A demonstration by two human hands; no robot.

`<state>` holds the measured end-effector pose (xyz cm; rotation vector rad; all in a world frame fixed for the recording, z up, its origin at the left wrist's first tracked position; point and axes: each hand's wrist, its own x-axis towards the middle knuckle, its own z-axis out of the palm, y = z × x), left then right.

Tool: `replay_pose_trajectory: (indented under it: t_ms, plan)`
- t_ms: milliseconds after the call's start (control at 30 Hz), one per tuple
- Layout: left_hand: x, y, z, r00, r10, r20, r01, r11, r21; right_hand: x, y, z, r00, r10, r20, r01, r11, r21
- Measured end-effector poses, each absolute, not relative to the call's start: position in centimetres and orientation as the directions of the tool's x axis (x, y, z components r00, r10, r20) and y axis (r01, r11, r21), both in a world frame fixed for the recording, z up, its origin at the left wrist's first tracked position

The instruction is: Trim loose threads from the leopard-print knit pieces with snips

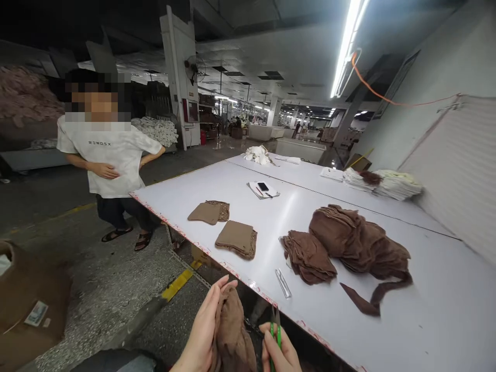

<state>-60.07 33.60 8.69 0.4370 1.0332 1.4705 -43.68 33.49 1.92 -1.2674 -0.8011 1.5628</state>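
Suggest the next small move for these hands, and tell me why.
Probably bring the green-handled scissors in the right hand closer to the brown cloth. The left hand already holds that cloth up at the near edge of the white table, while the scissors point forward, apart from it.

The one view looks out from the person's head, facing forward and down across a white table (437, 289). It sits close above the left hand (204, 326) and right hand (284, 347), and takes in floor (116, 279) at left, wall (457, 67) at right and a ceiling light (347, 49) above.
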Motion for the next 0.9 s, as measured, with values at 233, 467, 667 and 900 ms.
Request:
replay_pose_trajectory:
  t_ms: [233,467,667,900]
  plan:
    - [-64.7,41.1,8.6,-0.321,0.916,-0.24,-0.494,0.054,0.868,-48.1,42.2,2.1,-0.081,0.962,-0.26,-0.327,-0.272,-0.905]
    - [-70.6,53.6,17.7,-0.406,0.846,0.345,0.16,-0.306,0.938,-51.2,54.0,5.2,-0.151,0.974,-0.166,-0.41,-0.215,-0.886]
    - [-69.6,62.7,12.5,0.218,0.888,0.404,0.48,-0.458,0.748,-51.2,61.4,3.8,0.044,0.975,-0.219,-0.418,-0.181,-0.89]
    - [-73.6,64.0,-3.6,-0.043,0.989,0.143,0.504,-0.102,0.858,-49.9,64.0,-4.1,0.236,0.896,-0.375,-0.219,-0.327,-0.919]
